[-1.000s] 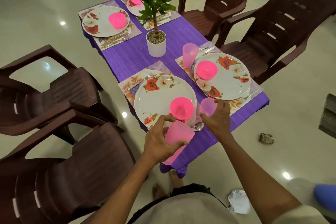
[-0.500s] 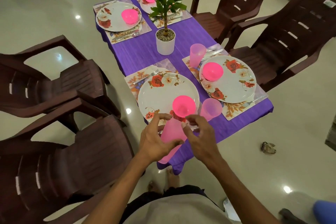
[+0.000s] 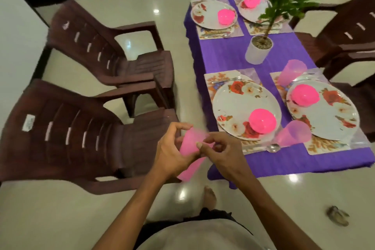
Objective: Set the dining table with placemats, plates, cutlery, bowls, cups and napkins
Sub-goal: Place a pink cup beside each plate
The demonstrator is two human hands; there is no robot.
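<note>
We are holding a stack of pink cups (image 3: 189,156) off the near-left corner of the table (image 3: 223,57), over the floor. Our left hand (image 3: 172,152) is wrapping its curled fingers around the stack's middle. Our right hand (image 3: 221,152) is pinching the top rim with finger and thumb. The stack is tilting, its open end pointing up toward the table and its bottom pointing down at us. The two far plates (image 3: 205,13) with no cup are lying well ahead, so our right hand is nearer.
</note>
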